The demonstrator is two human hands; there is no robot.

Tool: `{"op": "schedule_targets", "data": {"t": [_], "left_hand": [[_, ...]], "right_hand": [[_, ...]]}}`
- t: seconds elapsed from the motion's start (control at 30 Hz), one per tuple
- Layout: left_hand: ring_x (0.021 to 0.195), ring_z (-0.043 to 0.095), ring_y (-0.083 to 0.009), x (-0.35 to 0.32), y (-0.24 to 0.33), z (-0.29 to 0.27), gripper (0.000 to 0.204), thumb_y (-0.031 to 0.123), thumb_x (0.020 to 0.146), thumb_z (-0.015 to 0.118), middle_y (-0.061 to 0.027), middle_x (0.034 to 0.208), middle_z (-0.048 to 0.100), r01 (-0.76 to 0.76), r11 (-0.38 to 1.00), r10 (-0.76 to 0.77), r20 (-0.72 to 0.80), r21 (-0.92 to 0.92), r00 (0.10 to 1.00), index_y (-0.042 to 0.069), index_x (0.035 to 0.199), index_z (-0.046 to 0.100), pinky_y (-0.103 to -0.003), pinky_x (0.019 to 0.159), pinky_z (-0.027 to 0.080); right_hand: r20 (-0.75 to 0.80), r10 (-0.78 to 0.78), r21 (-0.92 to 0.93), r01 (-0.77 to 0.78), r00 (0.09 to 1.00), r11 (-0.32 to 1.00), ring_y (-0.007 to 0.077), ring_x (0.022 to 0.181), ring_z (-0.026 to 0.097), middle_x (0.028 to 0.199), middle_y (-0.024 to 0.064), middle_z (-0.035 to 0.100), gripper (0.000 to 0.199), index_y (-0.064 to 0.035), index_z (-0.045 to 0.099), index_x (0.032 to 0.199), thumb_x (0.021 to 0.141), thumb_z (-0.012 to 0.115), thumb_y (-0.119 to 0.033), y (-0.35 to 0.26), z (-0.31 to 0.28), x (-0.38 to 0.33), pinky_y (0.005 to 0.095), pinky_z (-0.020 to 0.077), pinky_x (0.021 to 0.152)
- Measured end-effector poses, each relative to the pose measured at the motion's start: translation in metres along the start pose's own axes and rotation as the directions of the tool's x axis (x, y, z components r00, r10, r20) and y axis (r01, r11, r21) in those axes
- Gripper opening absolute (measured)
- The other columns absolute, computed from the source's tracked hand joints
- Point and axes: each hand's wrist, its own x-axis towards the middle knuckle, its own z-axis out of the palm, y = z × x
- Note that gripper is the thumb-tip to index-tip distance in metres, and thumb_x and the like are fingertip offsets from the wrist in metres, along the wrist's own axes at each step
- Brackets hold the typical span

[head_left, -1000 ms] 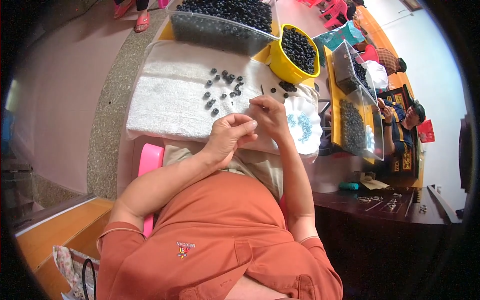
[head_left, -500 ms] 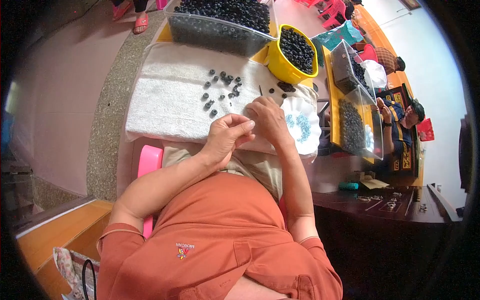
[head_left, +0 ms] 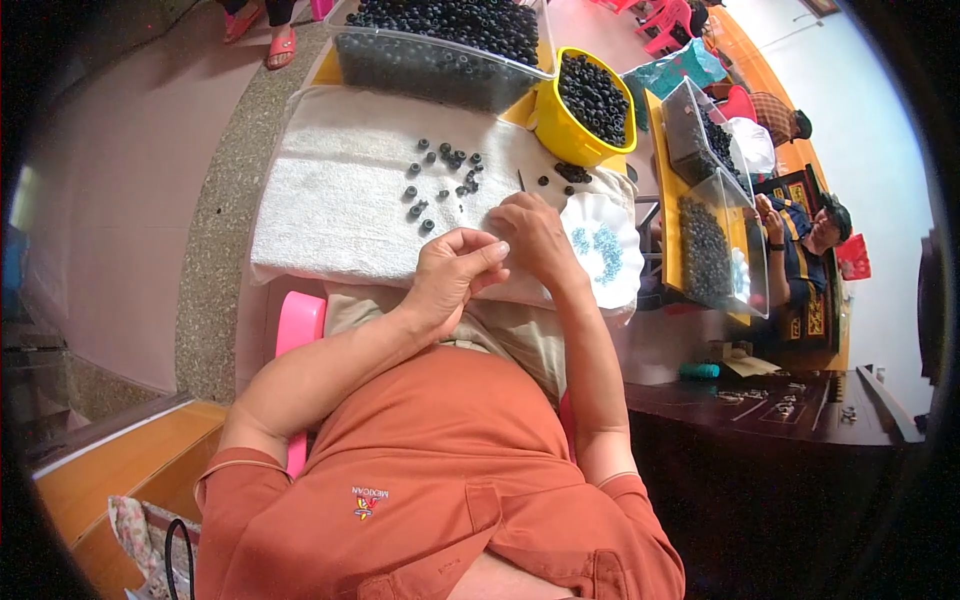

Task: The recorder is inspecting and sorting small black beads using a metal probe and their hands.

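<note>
My left hand [head_left: 455, 275] is closed in a pinch over the near edge of the white towel [head_left: 330, 190], thumb against the fingers; whatever it holds is hidden or too small to name. Close beside it, my right hand [head_left: 535, 237] curls down at the towel with its fingers drawn together, and their tips are hidden. A thin dark pointed piece [head_left: 521, 181] shows just beyond its knuckles; whether the hand holds it I cannot tell. Several small black ring-shaped parts [head_left: 413, 191] lie loose on the towel. A white scalloped dish [head_left: 622, 232] with tiny bluish pieces [head_left: 602, 254] sits right of my right hand.
Beyond the towel stand a clear bin [head_left: 430, 75] and a yellow tub [head_left: 585, 148], both full of black parts. More clear bins [head_left: 725, 245] line a table at right, where another person [head_left: 800, 240] sits. A pink chair [head_left: 300, 320] shows by my left arm.
My right hand has shifted very slightly left over the towel. My left hand keeps its pinch in the same place.
</note>
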Motion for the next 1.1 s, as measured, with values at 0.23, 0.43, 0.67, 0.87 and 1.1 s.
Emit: {"op": "schedule_targets", "data": {"t": [0.23,0.43,0.67,0.87,1.1], "left_hand": [[0.075,0.064,-0.0103,0.001,-0.002,-0.002,0.005,0.005,0.09,0.068,-0.0023,0.085,0.065,-0.009,1.0,0.009,-0.004,-0.002,1.0,0.005,0.094,0.064,-0.025,0.073,0.059],[0.075,0.064,-0.0103,0.001,-0.002,-0.002,0.006,0.005,0.09,0.068,-0.0024,0.085,0.065,-0.015,1.0,0.015,0.001,-0.007,1.0,0.005,0.094,0.064,-0.025,0.074,0.059],[0.076,0.064,-0.0102,0.0,0.0,-0.001,0.006,0.005,0.09,0.068,-0.0023,0.085,0.065,-0.011,1.0,0.011,-0.002,-0.003,1.0,0.005,0.094,0.064,-0.026,0.075,0.059],[0.075,0.064,-0.0098,-0.001,0.001,-0.001,0.006,0.007,0.09,0.068,-0.0017,0.085,0.065,-0.023,0.999,0.023,-0.006,0.022,1.0,0.005,0.094,0.064,-0.026,0.074,0.059],[0.074,0.064,-0.0099,0.0,-0.001,-0.002,0.006,0.007,0.09,0.068,-0.0015,0.085,0.064,-0.027,0.999,0.028,-0.01,0.019,1.0,0.005,0.094,0.064,-0.026,0.074,0.058]], "right_hand": [[-0.041,-0.006,-0.008,0.005,0.999,1.0,0.0307,0.094,0.06,0.095,0.011,0.065,0.019,-0.0046,0.07,0.096,0.078,0.068,-0.007,-0.008,-0.001,-0.006,0.0383,0.0491,0.081],[-0.095,0.023,-0.032,-0.026,0.995,0.999,0.03,0.093,0.059,0.097,0.01,0.064,0.019,-0.0043,0.068,0.095,0.076,0.067,-0.007,-0.006,0.005,-0.012,0.0392,0.0486,0.08],[-0.085,-0.018,-0.11,0.008,0.996,0.994,0.0301,0.095,0.056,0.1,0.0091,0.062,0.027,-0.0063,0.066,0.1,0.074,0.065,-0.009,-0.013,0.002,-0.011,0.039,0.0463,0.082],[-0.054,-0.032,-0.098,0.026,0.998,0.995,0.0301,0.094,0.055,0.099,0.0089,0.06,0.028,-0.0062,0.064,0.101,0.073,0.066,-0.01,-0.013,0.0,-0.007,0.0391,0.0455,0.08],[-0.074,-0.023,-0.06,0.019,0.997,0.998,0.0288,0.091,0.056,0.093,0.0091,0.061,0.012,-0.0068,0.066,0.093,0.082,0.062,-0.011,-0.009,0.003,-0.006,0.0385,0.0464,0.081]]}}
